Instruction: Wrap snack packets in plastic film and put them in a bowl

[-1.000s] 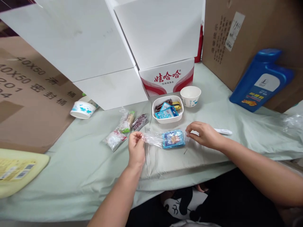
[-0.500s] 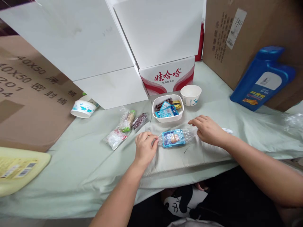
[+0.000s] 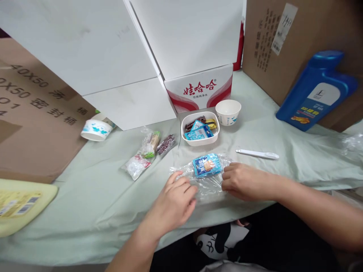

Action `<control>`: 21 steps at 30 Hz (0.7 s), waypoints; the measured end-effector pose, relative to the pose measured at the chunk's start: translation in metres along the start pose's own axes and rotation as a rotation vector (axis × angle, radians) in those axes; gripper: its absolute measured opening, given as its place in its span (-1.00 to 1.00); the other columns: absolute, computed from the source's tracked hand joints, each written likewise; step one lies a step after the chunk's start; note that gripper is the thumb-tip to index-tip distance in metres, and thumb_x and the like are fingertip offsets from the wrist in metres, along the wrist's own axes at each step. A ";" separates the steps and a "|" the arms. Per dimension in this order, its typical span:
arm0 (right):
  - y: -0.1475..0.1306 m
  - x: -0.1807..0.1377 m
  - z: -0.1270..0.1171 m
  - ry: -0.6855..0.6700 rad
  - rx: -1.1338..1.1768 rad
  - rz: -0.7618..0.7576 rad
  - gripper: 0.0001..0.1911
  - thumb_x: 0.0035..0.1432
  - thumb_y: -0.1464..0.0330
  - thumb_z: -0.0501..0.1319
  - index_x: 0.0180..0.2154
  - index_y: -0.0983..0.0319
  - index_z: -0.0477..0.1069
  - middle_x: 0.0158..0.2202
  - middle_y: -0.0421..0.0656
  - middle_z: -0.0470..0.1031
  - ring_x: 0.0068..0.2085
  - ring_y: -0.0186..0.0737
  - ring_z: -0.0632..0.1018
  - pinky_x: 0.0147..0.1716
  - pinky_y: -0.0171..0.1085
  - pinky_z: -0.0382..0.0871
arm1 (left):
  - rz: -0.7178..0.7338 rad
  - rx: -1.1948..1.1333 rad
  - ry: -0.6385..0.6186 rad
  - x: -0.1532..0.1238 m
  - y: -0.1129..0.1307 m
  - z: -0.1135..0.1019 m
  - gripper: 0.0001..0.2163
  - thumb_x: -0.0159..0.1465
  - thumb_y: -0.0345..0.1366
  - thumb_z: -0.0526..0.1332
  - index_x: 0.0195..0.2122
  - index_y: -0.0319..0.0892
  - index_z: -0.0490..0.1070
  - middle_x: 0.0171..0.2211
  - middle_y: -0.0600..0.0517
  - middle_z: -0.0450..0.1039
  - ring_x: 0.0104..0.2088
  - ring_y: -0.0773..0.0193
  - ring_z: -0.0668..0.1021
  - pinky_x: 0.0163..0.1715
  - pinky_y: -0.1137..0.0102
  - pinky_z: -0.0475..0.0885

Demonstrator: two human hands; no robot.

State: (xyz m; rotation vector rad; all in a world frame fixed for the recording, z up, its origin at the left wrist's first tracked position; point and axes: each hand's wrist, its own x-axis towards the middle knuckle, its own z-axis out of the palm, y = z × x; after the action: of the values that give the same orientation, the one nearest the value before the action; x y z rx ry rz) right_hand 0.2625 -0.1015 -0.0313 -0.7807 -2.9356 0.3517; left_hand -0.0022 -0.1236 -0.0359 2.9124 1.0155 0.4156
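A clear plastic bag [image 3: 209,184] lies flat on the pale green cloth [image 3: 85,204] with a blue snack packet [image 3: 207,165] inside it near its far end. My left hand [image 3: 174,202] rests on the bag's near left part, fingers stretched out flat. My right hand [image 3: 244,181] presses on the bag's right edge with its fingers curled down. A white pen-like tool [image 3: 257,153] lies on the cloth just beyond my right hand.
A white tray [image 3: 200,140] holds several snack packets, with a paper bowl [image 3: 228,112] beside it. Three bagged snacks [image 3: 149,151] lie to the left. Another paper bowl [image 3: 95,130], white boxes [image 3: 130,56], cardboard [image 3: 283,45] and a blue jug [image 3: 314,92] ring the cloth.
Both hands let go of the bag's twisted ends and moved toward me. The bag is now spread flat under them. The white tool, earlier behind my right hand, shows fully.
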 end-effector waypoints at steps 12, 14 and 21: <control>0.009 0.010 0.014 -0.005 -0.267 0.541 -0.68 0.23 0.19 0.19 -0.15 0.32 0.44 -0.33 0.02 0.56 -0.41 -0.09 0.57 -0.52 -0.25 0.25 | -0.486 0.242 -0.079 -0.002 -0.011 0.031 -0.55 0.27 -0.25 0.18 0.18 -0.14 0.24 0.03 -0.19 0.42 -0.47 0.17 0.56 -0.51 0.32 0.41; 0.012 0.009 0.014 0.028 -0.292 0.605 -0.47 0.16 0.11 0.25 0.03 0.33 0.35 -0.33 0.03 0.57 -0.42 -0.07 0.57 -0.53 -0.25 0.27 | -0.516 0.275 -0.021 -0.001 -0.011 0.030 -0.36 0.22 -0.19 0.25 0.30 -0.18 0.07 0.23 -0.30 0.20 -0.45 0.14 0.56 -0.49 0.27 0.43; 0.007 0.013 0.012 0.311 -0.210 0.421 -0.60 0.30 0.25 0.10 0.07 0.35 0.34 -0.21 0.07 0.54 -0.22 -0.01 0.55 -0.31 -0.13 0.41 | -0.234 0.095 0.346 0.009 -0.006 0.030 -0.77 0.32 -0.35 0.12 -0.01 -0.13 0.40 -0.05 -0.10 0.50 -0.20 0.12 0.58 -0.14 0.21 0.48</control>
State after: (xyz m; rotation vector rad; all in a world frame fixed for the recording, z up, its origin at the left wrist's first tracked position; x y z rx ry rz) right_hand 0.2525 -0.0916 -0.0442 -1.3488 -2.5292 -0.0559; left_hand 0.0084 -0.1112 -0.0631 2.8101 1.4354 0.9020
